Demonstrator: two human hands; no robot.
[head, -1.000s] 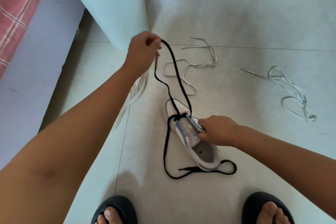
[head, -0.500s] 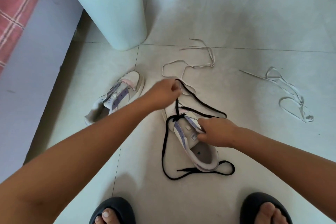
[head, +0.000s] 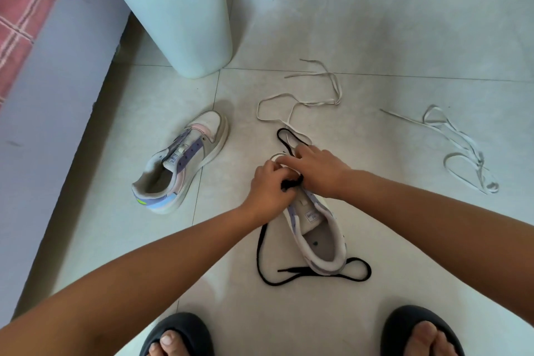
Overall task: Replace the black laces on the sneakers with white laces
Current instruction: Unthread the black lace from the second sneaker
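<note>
Sneakers (head: 315, 228) on pale tiled floor (head: 375, 37)

Two sneakers sit on the tiled floor — one sneaker (head: 185, 159) lying unlaced at about ten o'clock from the centre, the other sneaker (head: 315, 228) at about five o'clock, under the hands. One black lace (head: 261, 251) is in view, bunched at that shoe's front and looping round its heel. Two white laces lie loose — one white lace (head: 300, 101) at twelve o'clock, a second white lace (head: 462, 150) at three o'clock. Two hands work over the shoe: the left hand (head: 267, 191) and the right hand (head: 320, 170). Two dark slippers show at six o'clock, the left slipper (head: 179, 326) and the right slipper (head: 416, 324). One pale bin (head: 185, 20) stands at eleven o'clock.
</note>
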